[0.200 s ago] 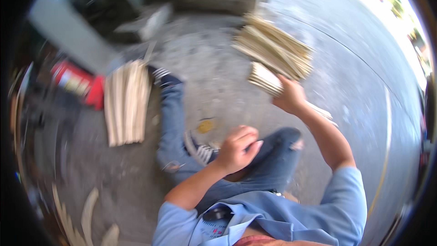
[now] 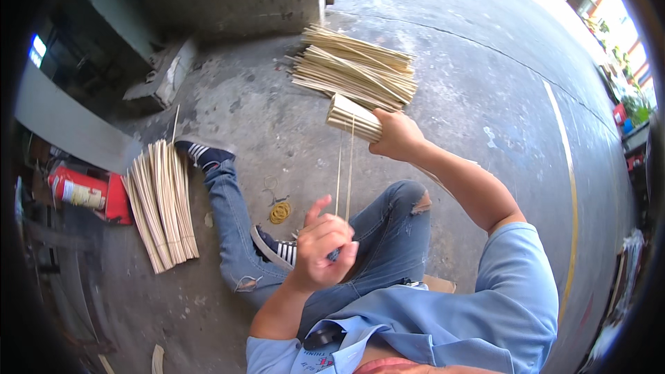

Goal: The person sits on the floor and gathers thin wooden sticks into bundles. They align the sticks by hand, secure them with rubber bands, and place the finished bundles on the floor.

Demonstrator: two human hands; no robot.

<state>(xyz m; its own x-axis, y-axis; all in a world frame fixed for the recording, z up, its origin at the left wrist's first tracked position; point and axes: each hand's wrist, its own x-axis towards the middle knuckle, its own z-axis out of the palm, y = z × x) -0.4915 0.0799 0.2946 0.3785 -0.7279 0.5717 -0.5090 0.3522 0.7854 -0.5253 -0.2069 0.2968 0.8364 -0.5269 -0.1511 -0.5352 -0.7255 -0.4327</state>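
Pale, thin wooden sticks are sitting bunched at the frame's upper middle, and the right hand is squeezing them. Lower middle, the left hand is curling on a thin, tan, stretched band.

Head-worn fisheye view — upright, near, facing down at the hands

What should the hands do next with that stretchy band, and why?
Maybe bring the left hand up and wrap the thin band around the bundle of sticks. It stretches in two strands from the bundle to that hand, while the right hand holds the sticks together.
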